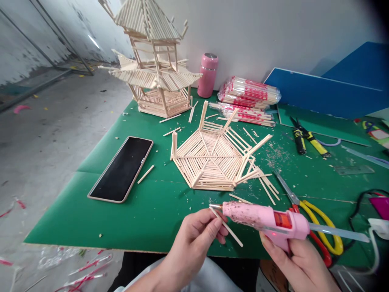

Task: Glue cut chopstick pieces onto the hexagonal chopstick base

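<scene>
My left hand [199, 239] pinches a thin wooden stick [232, 233] near the table's front edge. Wrapped round the handle of a pink hot glue gun [249, 214] is my right hand [299, 259]. The gun's metal nozzle meets or nearly meets the stick's upper end. A clear glue stick juts from the gun's back, and a small red light glows on its side. Just beyond my hands lies a hexagonal base of wooden sticks [209, 162], with short posts rising at its corners and low rails along some sides.
A stick-built pagoda [158, 81] stands at the back left beside a pink flask [208, 75]. Packs of sticks [249, 95] lie behind the base. A phone [121, 169] rests at left. Scissors [299, 202] and pliers [306, 138] lie at right, near cables.
</scene>
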`<state>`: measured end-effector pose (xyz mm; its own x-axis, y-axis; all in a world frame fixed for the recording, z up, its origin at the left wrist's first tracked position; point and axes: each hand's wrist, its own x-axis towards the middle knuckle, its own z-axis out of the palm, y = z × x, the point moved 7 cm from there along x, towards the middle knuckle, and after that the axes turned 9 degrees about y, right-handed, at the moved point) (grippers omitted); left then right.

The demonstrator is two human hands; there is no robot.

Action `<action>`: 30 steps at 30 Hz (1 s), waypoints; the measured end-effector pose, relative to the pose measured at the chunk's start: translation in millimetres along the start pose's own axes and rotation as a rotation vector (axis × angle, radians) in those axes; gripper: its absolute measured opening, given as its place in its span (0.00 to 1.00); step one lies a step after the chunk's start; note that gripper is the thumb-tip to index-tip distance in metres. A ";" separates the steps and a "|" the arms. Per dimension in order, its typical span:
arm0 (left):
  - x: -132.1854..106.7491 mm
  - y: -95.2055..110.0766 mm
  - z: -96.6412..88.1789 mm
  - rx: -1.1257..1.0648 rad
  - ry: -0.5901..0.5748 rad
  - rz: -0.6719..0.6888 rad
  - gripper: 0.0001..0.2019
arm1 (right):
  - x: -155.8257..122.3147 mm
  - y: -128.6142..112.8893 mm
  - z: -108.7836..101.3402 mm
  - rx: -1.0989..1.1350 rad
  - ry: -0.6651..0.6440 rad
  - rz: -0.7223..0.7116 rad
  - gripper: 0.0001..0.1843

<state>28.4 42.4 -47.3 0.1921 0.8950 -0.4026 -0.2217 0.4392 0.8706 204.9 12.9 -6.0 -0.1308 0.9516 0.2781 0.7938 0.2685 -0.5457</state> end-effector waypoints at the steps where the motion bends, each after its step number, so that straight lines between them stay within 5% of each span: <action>1: 0.4 -0.4 -0.1 0.003 0.002 -0.002 0.12 | -0.6 -0.3 0.0 -0.002 -0.005 -0.007 0.12; 18: -0.2 3.2 -2.2 -0.026 0.024 0.015 0.11 | -2.4 4.2 0.6 -0.032 -0.004 -0.015 0.13; 25: -0.1 2.4 -2.0 -0.041 0.028 -0.007 0.11 | 1.5 4.0 3.7 0.075 -0.027 0.082 0.11; 30: 0.8 -2.5 -12.3 -0.138 0.118 -0.049 0.08 | -9.9 27.2 -0.2 0.281 0.053 0.260 0.15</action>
<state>17.3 42.9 -53.3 0.0943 0.8716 -0.4810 -0.3459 0.4817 0.8051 227.9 10.8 -23.5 0.0902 0.9863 0.1378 0.6020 0.0563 -0.7965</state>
